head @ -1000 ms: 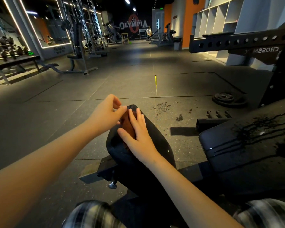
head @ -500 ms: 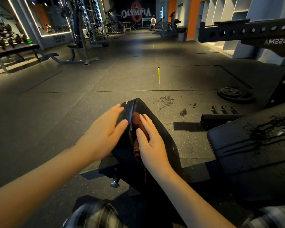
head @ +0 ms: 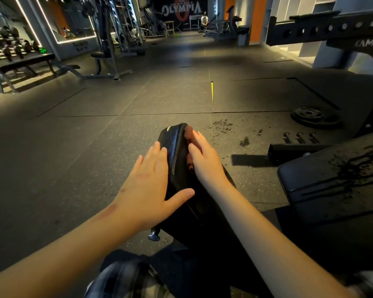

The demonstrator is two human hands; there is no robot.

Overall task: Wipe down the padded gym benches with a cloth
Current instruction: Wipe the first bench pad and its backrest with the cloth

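Black padded bench seat point(head: 177, 147) stands tilted at centre frame. Against its left face the left hand point(head: 146, 190) lies flat, fingers straight and slightly spread, thumb reaching across the seam. On its right face the right hand point(head: 205, 160) presses a reddish-brown cloth point(head: 188, 134) under straight, close-set fingers. Further right sits a wider black bench pad point(head: 332, 181), streaked wet.

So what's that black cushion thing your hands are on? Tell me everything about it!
The black pad is a narrow bench cushion, shiny like vinyl, with a stitched seam along its edge and a pale scuff at the far tip. It sits tilted, far end raised. The left hand lies flat on its left side; the right hand presses a reddish-brown cloth onto its top.
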